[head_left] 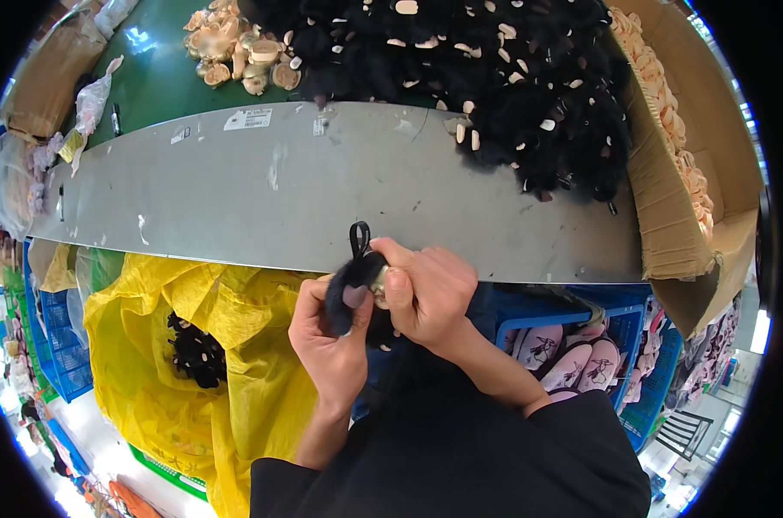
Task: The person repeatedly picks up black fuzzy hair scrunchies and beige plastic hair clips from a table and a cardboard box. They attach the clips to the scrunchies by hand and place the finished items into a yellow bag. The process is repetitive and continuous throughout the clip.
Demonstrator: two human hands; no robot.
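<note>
Just off the near edge of the metal tabletop, both of my hands hold one small black furry piece [336, 304]. It has a black loop [359, 235] on top and a mauve patch [354, 295] on its face. My left hand [327, 354] pinches it from the left, thumb beside the patch. My right hand [435, 289] grips its right side, bent fingers and thumb around a shiny pale-gold part [380, 285] that shows between the hands. How the gold part joins the fur is hidden by my fingers.
A grey metal tabletop [322, 190] carries a heap of black furry pieces [547, 112] and several peach-gold pieces [236, 47]. At right stands a cardboard box [668, 250] of peach pieces. Below are a yellow bag [262, 345] with black pieces inside and blue crates [633, 345] holding pink slippers [599, 363].
</note>
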